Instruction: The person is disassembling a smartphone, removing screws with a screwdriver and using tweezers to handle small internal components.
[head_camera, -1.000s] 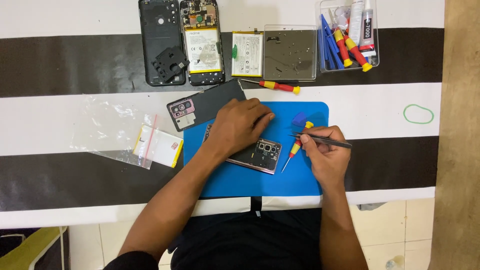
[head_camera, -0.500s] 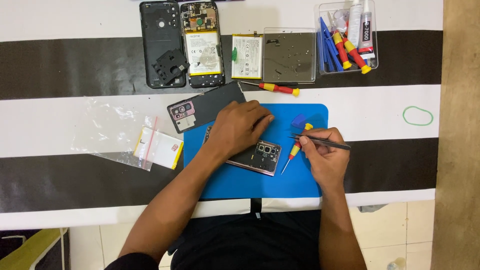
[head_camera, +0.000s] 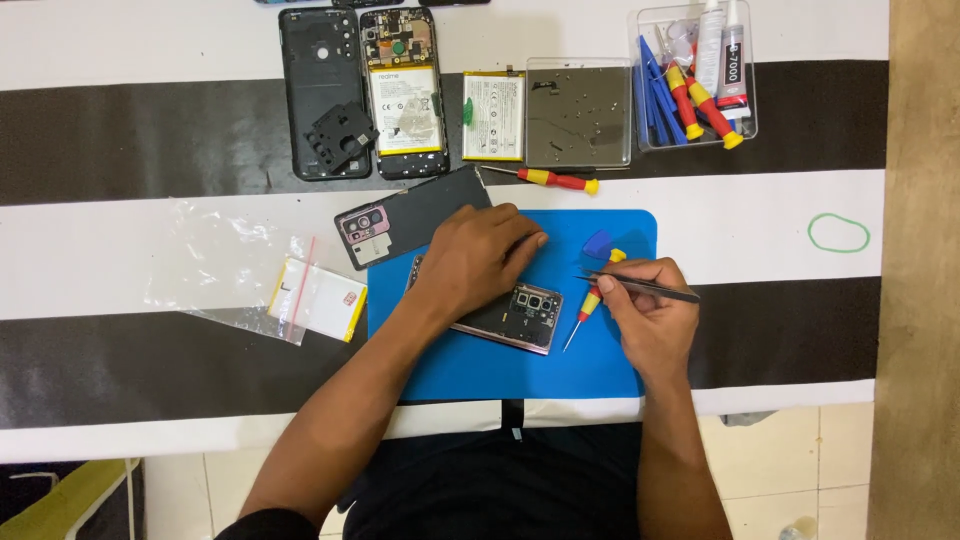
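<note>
Mid-teardown: back cover (head_camera: 415, 215) already off at 11 o'clock of mat (head_camera: 520, 370), left hand (head_camera: 480, 260) flat on opened phone (head_camera: 510, 318) at centre, right hand (head_camera: 645, 310) pinching tweezers (head_camera: 640, 288); internals still in.

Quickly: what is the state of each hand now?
Left hand: flat, pressing on the phone.
Right hand: closed, holding tweezers.
</note>
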